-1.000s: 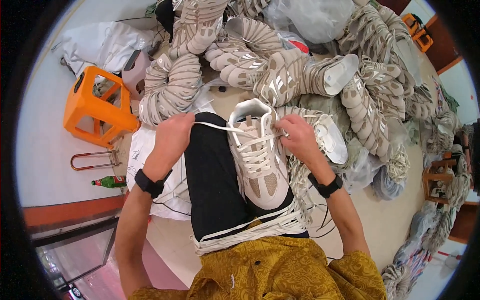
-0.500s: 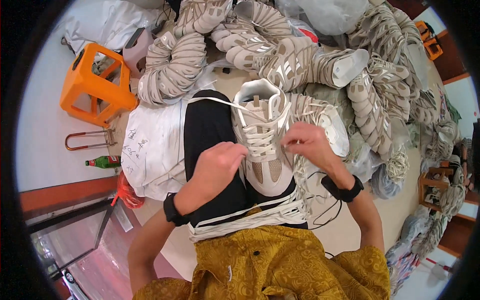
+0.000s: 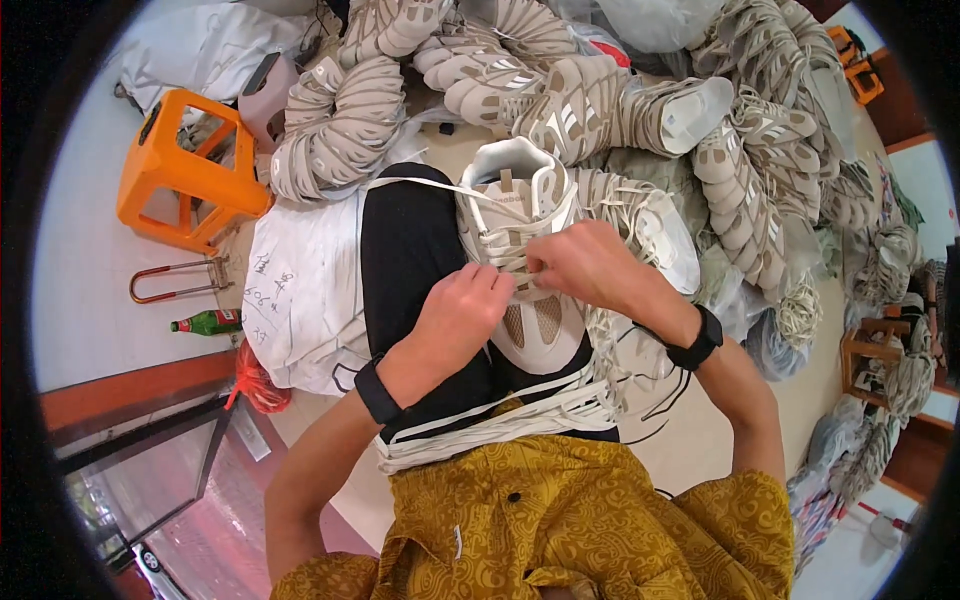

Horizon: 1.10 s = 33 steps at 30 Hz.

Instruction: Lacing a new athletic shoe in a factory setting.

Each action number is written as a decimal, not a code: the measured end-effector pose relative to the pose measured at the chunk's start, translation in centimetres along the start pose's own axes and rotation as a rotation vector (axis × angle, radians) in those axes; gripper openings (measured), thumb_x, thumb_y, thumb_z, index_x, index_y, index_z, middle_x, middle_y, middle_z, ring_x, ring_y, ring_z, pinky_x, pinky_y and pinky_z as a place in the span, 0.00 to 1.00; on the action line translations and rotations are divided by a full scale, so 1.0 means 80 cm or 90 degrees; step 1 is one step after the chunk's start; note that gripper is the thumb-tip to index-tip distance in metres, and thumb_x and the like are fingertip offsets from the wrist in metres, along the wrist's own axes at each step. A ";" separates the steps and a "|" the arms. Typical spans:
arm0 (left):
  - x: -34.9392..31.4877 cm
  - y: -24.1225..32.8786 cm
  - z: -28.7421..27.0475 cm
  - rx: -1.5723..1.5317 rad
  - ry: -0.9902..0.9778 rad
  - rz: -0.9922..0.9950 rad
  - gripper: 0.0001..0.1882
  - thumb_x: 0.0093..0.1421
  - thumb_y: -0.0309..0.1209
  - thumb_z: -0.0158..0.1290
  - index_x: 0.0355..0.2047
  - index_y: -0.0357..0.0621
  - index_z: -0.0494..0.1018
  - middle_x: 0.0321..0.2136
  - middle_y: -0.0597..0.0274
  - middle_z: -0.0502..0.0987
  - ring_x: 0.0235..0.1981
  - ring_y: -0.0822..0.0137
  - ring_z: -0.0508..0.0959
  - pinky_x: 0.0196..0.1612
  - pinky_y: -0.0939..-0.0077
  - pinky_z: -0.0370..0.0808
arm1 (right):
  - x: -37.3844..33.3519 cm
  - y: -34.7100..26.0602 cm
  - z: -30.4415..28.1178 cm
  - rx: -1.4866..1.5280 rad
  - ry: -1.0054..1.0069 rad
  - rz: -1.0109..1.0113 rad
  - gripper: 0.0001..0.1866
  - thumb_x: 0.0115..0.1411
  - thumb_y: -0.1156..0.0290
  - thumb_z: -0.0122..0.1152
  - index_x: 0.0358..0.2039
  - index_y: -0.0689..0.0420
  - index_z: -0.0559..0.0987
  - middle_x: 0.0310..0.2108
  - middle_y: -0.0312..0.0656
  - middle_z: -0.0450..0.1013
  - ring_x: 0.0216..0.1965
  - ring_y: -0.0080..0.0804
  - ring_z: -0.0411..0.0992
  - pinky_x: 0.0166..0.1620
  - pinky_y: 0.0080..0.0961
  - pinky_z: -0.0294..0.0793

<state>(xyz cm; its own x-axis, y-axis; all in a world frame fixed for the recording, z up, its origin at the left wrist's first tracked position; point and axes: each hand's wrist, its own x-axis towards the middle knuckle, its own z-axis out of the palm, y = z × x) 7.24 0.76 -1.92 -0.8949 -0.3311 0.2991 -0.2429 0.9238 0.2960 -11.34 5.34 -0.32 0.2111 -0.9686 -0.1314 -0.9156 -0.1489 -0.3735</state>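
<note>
A beige and white sneaker upper (image 3: 541, 345) lies across my black-trousered legs, its toe toward me and its opening away. White shoelace (image 3: 497, 238) criss-crosses its front, and one long end runs left over my knee. My left hand (image 3: 462, 316) is closed at the lower laces, thumb and fingers pinched together. Just to its right, my right hand (image 3: 588, 264) pinches at the lacing from the other side, covering part of it. The fingertips of both hands nearly meet over the shoe's middle. A bundle of loose white laces (image 3: 455, 452) lies across my lap.
Stacked shoe uppers (image 3: 345, 125) form curved rows ahead, with more (image 3: 738, 195) to the right. An orange stool (image 3: 190, 170), a green bottle (image 3: 208, 322) and a white sack (image 3: 300, 290) are at the left. Beside my right leg lie more laced uppers (image 3: 655, 225).
Both hands have come inward onto the laces; the right moved left over the shoe's middle, the left slightly up and right. The view has shifted a little.
</note>
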 end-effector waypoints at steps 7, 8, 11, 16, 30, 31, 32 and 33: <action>0.008 0.006 0.001 0.071 -0.022 0.056 0.07 0.40 0.22 0.48 0.21 0.39 0.62 0.19 0.58 0.64 0.24 0.62 0.69 0.26 0.73 0.70 | 0.007 0.009 0.013 0.088 0.075 -0.034 0.04 0.38 0.69 0.55 0.17 0.55 0.74 0.14 0.43 0.69 0.20 0.42 0.69 0.25 0.33 0.67; 0.008 0.006 0.003 0.071 -0.024 0.056 0.07 0.40 0.22 0.48 0.21 0.39 0.62 0.19 0.58 0.64 0.24 0.62 0.69 0.26 0.73 0.70 | 0.008 0.008 0.014 0.101 0.084 -0.031 0.05 0.38 0.69 0.55 0.17 0.55 0.74 0.14 0.44 0.69 0.19 0.42 0.69 0.25 0.33 0.67; 0.009 0.009 0.004 0.109 -0.034 0.068 0.07 0.39 0.22 0.48 0.21 0.39 0.62 0.19 0.58 0.64 0.23 0.63 0.69 0.25 0.74 0.69 | 0.009 0.013 0.018 0.137 0.109 -0.038 0.05 0.37 0.70 0.54 0.17 0.56 0.74 0.14 0.44 0.68 0.18 0.41 0.69 0.24 0.31 0.67; 0.009 0.010 0.003 0.200 0.038 -0.034 0.07 0.41 0.24 0.48 0.22 0.41 0.62 0.19 0.60 0.64 0.25 0.65 0.69 0.23 0.78 0.69 | 0.011 0.010 0.014 0.321 0.211 -0.010 0.05 0.38 0.72 0.54 0.17 0.60 0.73 0.12 0.43 0.67 0.13 0.30 0.65 0.20 0.22 0.64; -0.008 0.010 0.013 -0.134 0.101 -0.136 0.10 0.47 0.18 0.49 0.32 0.38 0.67 0.24 0.54 0.70 0.25 0.57 0.74 0.26 0.71 0.71 | -0.004 0.017 0.012 0.381 0.081 0.116 0.07 0.38 0.74 0.57 0.22 0.60 0.76 0.15 0.40 0.70 0.18 0.23 0.68 0.24 0.19 0.66; -0.005 0.008 0.011 -0.136 0.102 -0.135 0.10 0.47 0.18 0.49 0.32 0.38 0.67 0.24 0.54 0.70 0.25 0.57 0.74 0.26 0.71 0.71 | -0.006 0.015 0.009 0.345 0.083 0.113 0.07 0.39 0.73 0.57 0.22 0.59 0.76 0.16 0.41 0.71 0.19 0.26 0.70 0.25 0.20 0.67; 0.000 0.007 0.007 -0.084 0.072 -0.084 0.10 0.45 0.19 0.49 0.30 0.37 0.67 0.23 0.54 0.69 0.25 0.58 0.73 0.26 0.71 0.71 | -0.006 0.014 0.005 0.344 0.083 0.116 0.07 0.39 0.73 0.57 0.22 0.59 0.76 0.16 0.41 0.71 0.19 0.26 0.70 0.25 0.20 0.67; 0.004 0.006 0.004 -0.032 0.042 -0.033 0.09 0.43 0.19 0.49 0.28 0.37 0.66 0.22 0.55 0.67 0.25 0.58 0.72 0.25 0.71 0.71 | -0.005 0.012 0.002 0.273 0.084 0.092 0.07 0.39 0.72 0.57 0.22 0.58 0.76 0.17 0.42 0.71 0.20 0.30 0.71 0.25 0.23 0.67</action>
<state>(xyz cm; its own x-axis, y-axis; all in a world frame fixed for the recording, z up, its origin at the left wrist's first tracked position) 6.75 1.16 -1.98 -0.8549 -0.3912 0.3408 -0.2674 0.8951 0.3569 -12.26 5.63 -0.82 0.0210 -0.9945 -0.1031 -0.7030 0.0586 -0.7087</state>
